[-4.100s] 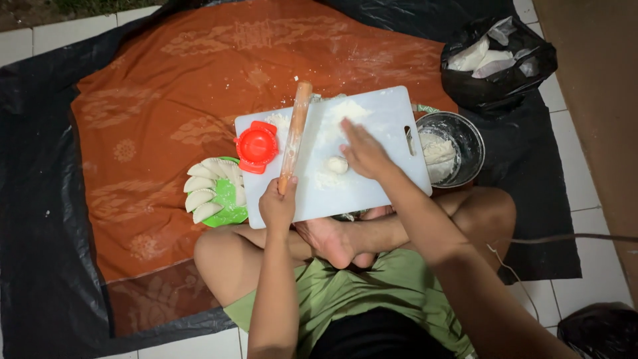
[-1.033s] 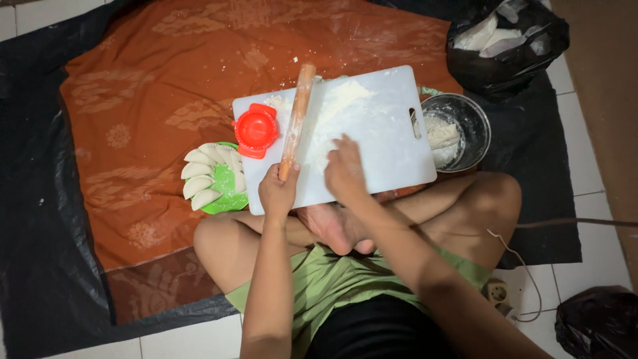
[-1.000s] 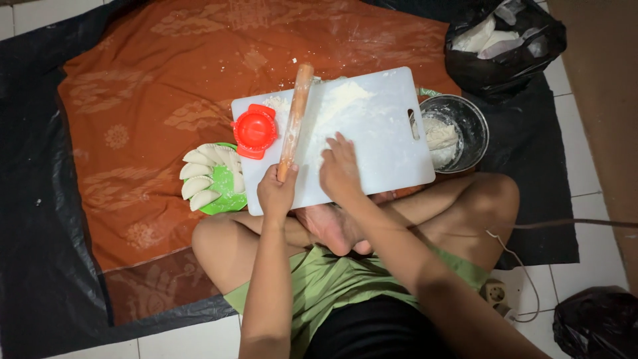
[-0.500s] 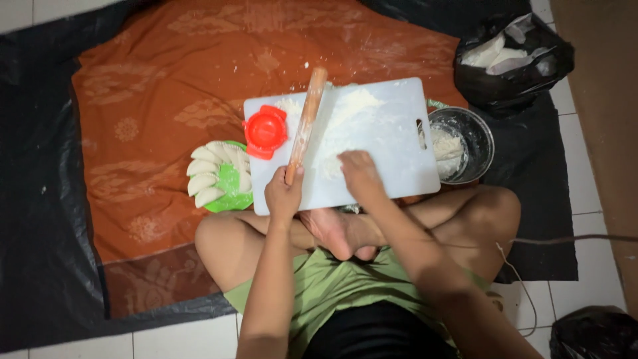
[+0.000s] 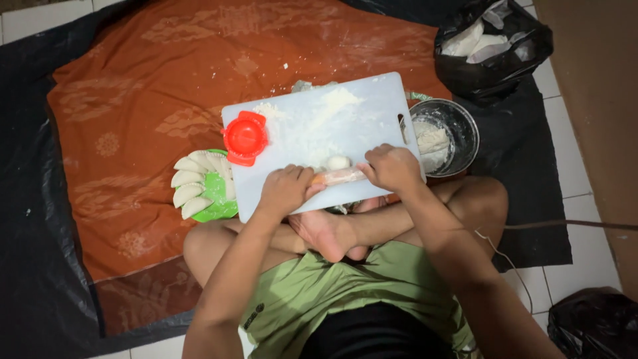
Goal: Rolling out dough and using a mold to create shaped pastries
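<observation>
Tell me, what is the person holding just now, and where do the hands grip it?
A wooden rolling pin, lying crosswise on the white cutting board. The left hand grips one end and the right hand the other; its middle shows beside a small dough ball.

Floor [image 5: 40, 16]: pale square tiles with dark grout lines, showing at the top left corner, the bottom edge and the right side. Black plastic sheet [image 5: 26, 199]: spread over the tiles (creased, glossy). Orange patterned cloth [image 5: 133, 100]: laid flat upon the sheet, dusted white. Brown panel [image 5: 598, 100]: along the right edge. Light: dim, even.
</observation>
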